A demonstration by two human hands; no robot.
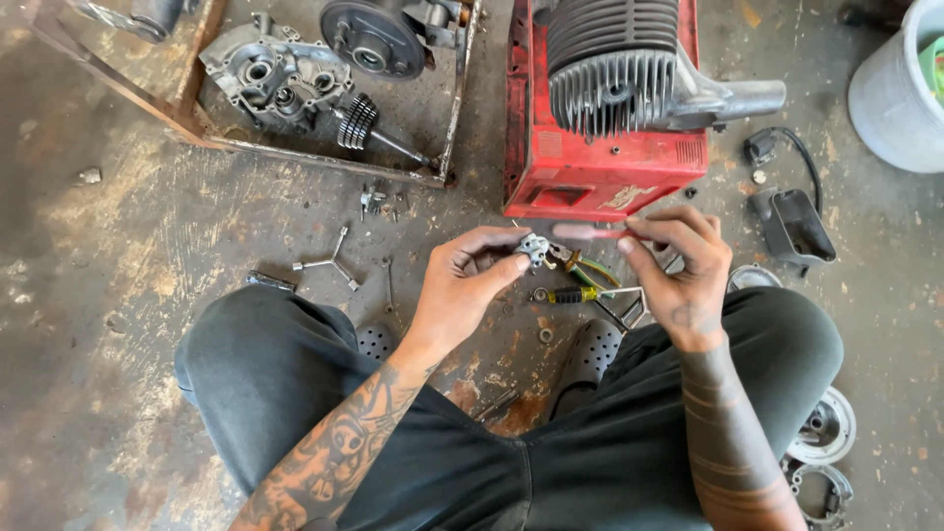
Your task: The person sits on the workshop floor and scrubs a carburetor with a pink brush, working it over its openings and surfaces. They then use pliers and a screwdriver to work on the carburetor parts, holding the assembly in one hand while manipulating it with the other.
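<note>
My left hand (470,280) pinches a small silvery metal part (532,247) between thumb and fingers, held above the floor between my knees. My right hand (680,264) holds a thin pink-handled tool (590,233), its tip pointing left toward the metal part. Coloured wires (588,267) trail from the part. A green and yellow screwdriver (570,294) lies on the floor just below both hands.
A red metal box (590,167) carrying a finned engine cylinder (612,74) stands ahead. A tray (454,108) at upper left holds engine casings. A three-armed wrench (334,261), a black cover (795,228), a white bucket (890,98) and round metal plates (824,433) lie around.
</note>
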